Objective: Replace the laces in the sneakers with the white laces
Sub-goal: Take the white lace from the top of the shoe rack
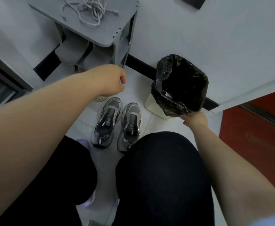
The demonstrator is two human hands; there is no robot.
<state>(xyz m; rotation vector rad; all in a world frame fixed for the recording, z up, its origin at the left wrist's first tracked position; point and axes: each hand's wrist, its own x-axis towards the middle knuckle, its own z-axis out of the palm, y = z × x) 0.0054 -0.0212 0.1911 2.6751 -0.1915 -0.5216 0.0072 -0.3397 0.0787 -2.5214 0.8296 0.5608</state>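
Observation:
Two grey sneakers (pixel 107 121) (pixel 130 126) stand side by side on the floor in front of my knees, their tongues bare with no laces showing. A tangle of white laces (pixel 91 10) lies on top of the grey shoe rack (pixel 107 35). My left hand (pixel 114 79) is stretched out above the sneakers, close to the rack's front corner, its fingers curled with nothing visible in them. My right hand (pixel 195 119) grips the near rim of the black bag lining the bin (pixel 180 85).
The bin stands against the white wall, right of the sneakers. A pale shoe (pixel 100 98) peeks out under my left wrist. Grey shoes fill the rack's shelves. A red door (pixel 255 131) is at the right. My knees in black trousers fill the foreground.

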